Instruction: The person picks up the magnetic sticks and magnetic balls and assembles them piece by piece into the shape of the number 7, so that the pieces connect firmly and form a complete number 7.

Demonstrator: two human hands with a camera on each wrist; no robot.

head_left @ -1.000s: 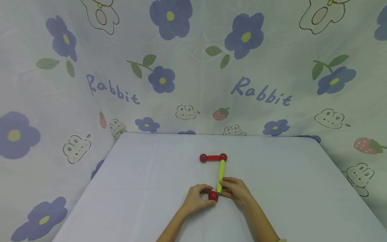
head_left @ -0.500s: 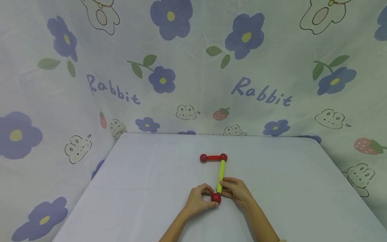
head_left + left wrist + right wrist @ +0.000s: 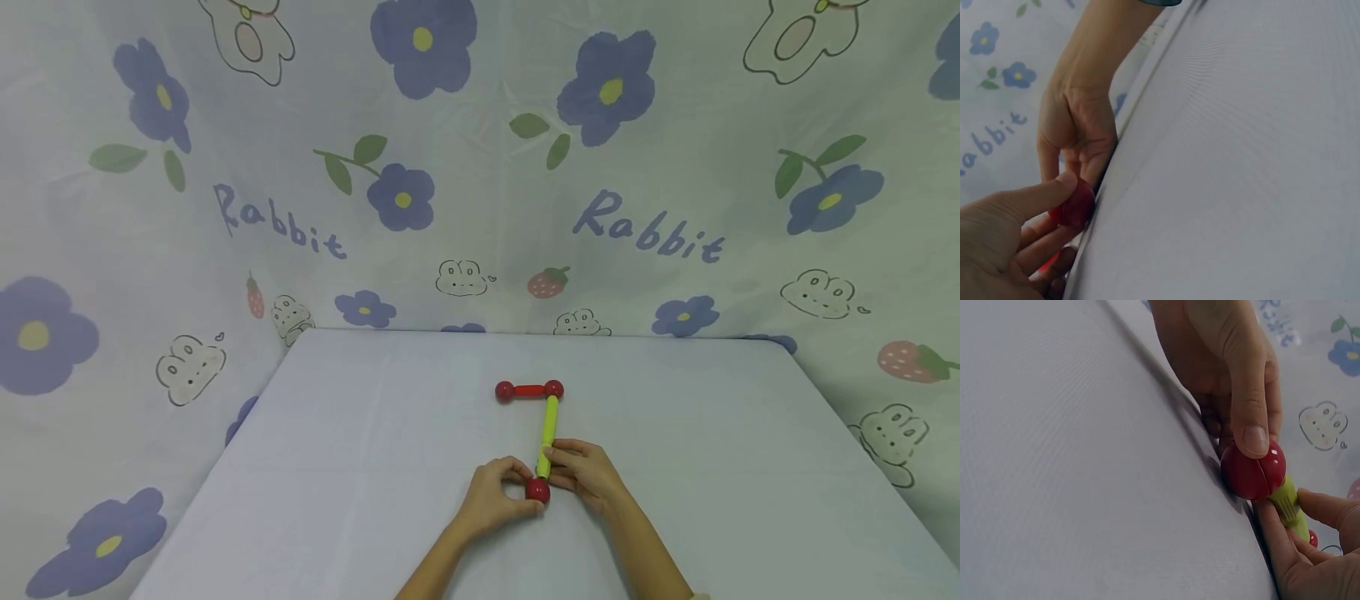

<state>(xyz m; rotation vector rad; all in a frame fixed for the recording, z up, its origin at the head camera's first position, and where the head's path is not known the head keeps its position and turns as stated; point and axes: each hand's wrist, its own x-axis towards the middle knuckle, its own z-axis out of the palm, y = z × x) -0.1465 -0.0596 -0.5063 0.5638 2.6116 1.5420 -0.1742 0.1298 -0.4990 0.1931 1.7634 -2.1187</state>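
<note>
My left hand (image 3: 491,496) pinches a red ball (image 3: 537,492) between thumb and fingers, and the ball sits right at the near end of a yellow rod (image 3: 550,425). My right hand (image 3: 588,472) holds that rod near the same end, thumb on one side and fingers on the other. In the right wrist view the glossy red ball (image 3: 1254,470) has a seam line and meets the ribbed yellow end (image 3: 1286,503). The rod's far end reaches a second red ball (image 3: 553,389). From there a short red rod (image 3: 529,391) runs left to a third red ball (image 3: 505,391).
A white-covered table (image 3: 375,433) lies under the hands. Behind it and along the sides hangs a pale cloth (image 3: 480,167) printed with flowers, rabbits and strawberries.
My left hand has shifted slightly right with the red ball, which now meets the yellow rod's near end. My right hand has stayed in place on the rod.
</note>
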